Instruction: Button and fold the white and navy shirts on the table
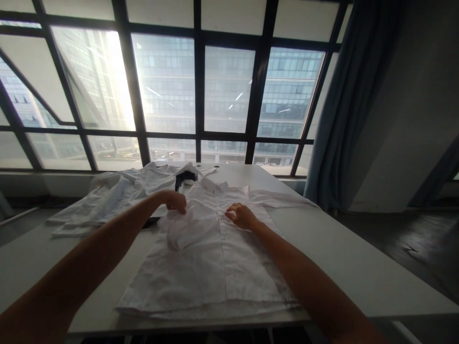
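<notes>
A white button-up shirt (201, 282) lies front side up on the table, its collar at the far end and its hem near the front edge. My left hand (175, 201) is closed on the shirt's left-hand sleeve (181, 229), which is bunched and folded in over the body. Over the chest, right of the button line, hovers my right hand (242, 216), fingers curved and apart, with nothing visible in it. The other sleeve (283, 198) stretches out to the right across the tabletop.
A heap of white garments (118, 191) lies on the left part of the white table (333, 258). Something black (185, 177) sits between the heap and the shirt's collar. Windows (229, 91) stand behind the table, with a blue curtain (330, 143) at right.
</notes>
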The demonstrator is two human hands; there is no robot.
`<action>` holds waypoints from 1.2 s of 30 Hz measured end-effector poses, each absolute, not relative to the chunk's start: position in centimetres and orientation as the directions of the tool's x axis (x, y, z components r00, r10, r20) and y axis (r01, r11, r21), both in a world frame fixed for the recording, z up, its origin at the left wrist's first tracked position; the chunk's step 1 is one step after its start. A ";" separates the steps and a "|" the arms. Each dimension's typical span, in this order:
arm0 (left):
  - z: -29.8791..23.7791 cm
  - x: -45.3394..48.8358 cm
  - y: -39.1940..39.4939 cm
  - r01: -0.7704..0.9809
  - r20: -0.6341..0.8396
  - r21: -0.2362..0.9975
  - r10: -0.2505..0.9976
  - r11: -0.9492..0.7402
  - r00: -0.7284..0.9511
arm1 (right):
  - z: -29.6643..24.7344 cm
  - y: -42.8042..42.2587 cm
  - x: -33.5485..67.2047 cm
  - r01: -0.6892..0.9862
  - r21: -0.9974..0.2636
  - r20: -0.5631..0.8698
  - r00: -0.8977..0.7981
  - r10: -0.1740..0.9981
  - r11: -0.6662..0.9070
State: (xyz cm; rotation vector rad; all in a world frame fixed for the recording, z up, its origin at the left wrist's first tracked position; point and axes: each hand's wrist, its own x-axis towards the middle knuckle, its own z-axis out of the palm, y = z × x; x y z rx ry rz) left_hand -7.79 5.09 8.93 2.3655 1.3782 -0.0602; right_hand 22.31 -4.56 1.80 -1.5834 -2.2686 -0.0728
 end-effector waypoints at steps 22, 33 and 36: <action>2.0 -6.3 8.7 0.932 0.118 0.207 0.953 -0.298 0.279 | 6.1 -9.9 16.8 0.685 -0.520 -0.255 -0.695 0.673 0.511; 3.4 -9.8 9.7 0.951 0.215 0.189 0.955 -0.246 0.204 | 8.5 -8.5 24.6 0.803 -0.594 -0.703 -0.487 0.518 -0.050; 3.2 -9.1 8.9 0.936 0.071 0.156 0.949 -0.315 0.307 | 8.1 -8.4 24.7 0.782 -0.622 -0.549 -0.401 0.733 -0.038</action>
